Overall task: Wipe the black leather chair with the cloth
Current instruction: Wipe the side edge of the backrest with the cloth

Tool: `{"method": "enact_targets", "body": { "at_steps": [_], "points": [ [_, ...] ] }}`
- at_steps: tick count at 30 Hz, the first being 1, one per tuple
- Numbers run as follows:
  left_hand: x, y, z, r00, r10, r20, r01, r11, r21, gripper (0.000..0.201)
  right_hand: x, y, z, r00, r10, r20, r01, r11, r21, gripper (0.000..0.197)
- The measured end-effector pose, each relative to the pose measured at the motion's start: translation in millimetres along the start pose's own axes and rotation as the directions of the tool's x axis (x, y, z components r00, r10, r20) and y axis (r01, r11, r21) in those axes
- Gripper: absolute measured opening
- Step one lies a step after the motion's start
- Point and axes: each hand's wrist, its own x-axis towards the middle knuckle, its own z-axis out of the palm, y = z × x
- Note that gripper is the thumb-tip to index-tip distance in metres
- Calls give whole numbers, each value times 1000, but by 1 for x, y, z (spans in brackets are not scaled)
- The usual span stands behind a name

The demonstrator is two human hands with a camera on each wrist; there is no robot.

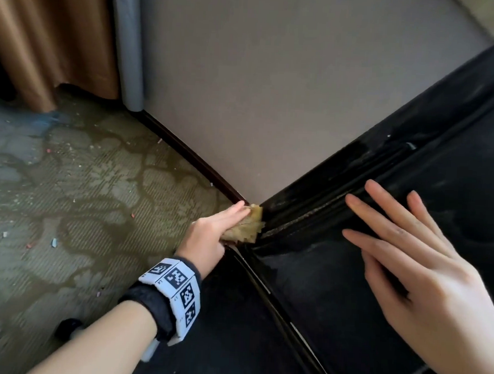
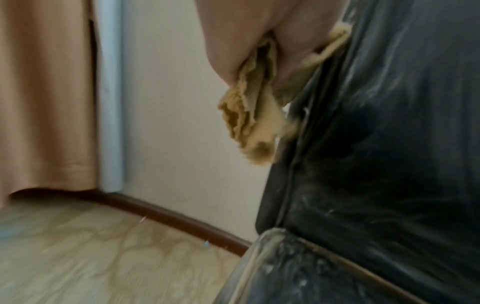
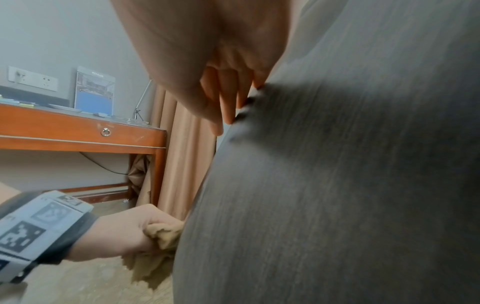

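The black leather chair fills the right side of the head view, with a ribbed seam running diagonally across it. My left hand grips a crumpled yellow cloth and presses it against the chair's left edge, at the end of that seam. In the left wrist view the cloth hangs bunched from the fingers against the dusty leather. My right hand lies flat on the chair with straight, spread fingers and holds nothing. The right wrist view shows the left hand curled round the cloth.
A beige wall with a dark baseboard stands directly behind the chair. A tan curtain hangs at the far left over patterned carpet strewn with small scraps. A wooden desk stands further off.
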Motion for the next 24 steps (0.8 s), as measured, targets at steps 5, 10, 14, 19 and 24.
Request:
{"method": "enact_targets", "body": {
  "at_steps": [5,10,14,19,24],
  "points": [
    [-13,-7,-5,911,-406,-79,407,914,-5,74,-1,1,2,1000,-11,21,11,999,-41,25],
    [0,-6,53,844,-524,113,534,842,-81,37,-1,-2,5,1000,18,10,-18,999,-36,24],
    [9,0,63,781,-615,104,617,736,-280,21,-2,3,4,999,-5,36,7,998,-61,25],
    [-13,0,45,829,-555,65,530,743,-409,20,-3,0,8,1000,18,-9,-18,999,-51,24],
    [-30,22,27,874,-486,19,427,748,-508,27,-2,-2,8,999,26,25,-24,999,-47,25]
  ]
}}
